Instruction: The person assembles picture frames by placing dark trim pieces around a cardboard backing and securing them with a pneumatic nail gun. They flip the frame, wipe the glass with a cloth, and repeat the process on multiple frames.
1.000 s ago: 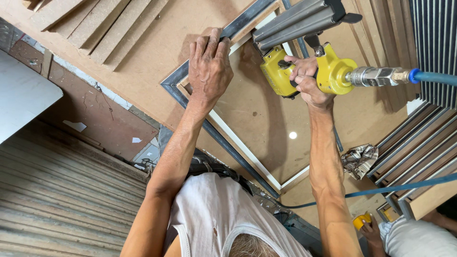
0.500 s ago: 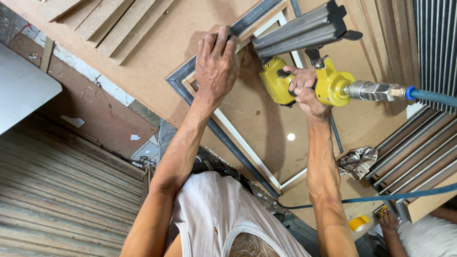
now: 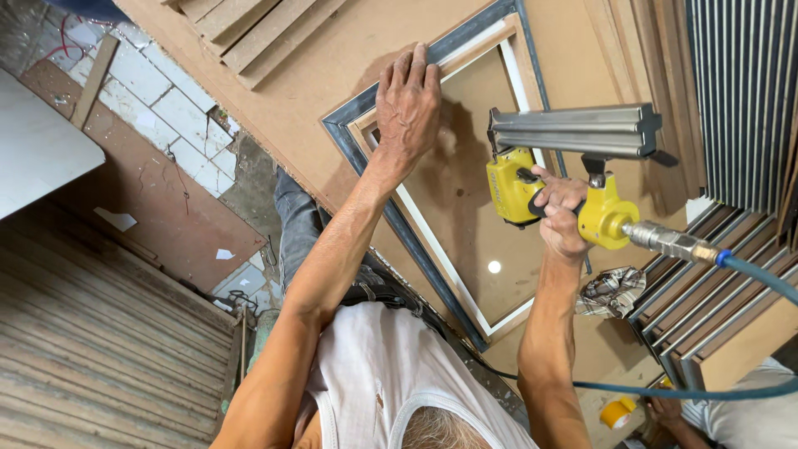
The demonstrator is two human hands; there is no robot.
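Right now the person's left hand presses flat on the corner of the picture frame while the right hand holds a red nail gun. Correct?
Not quite. In the head view the nail gun in the right hand is yellow, not red. The left hand does press flat on the picture frame corner.

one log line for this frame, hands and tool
left hand: flat on frame corner | right hand: grip on yellow nail gun above the panel | air hose: attached
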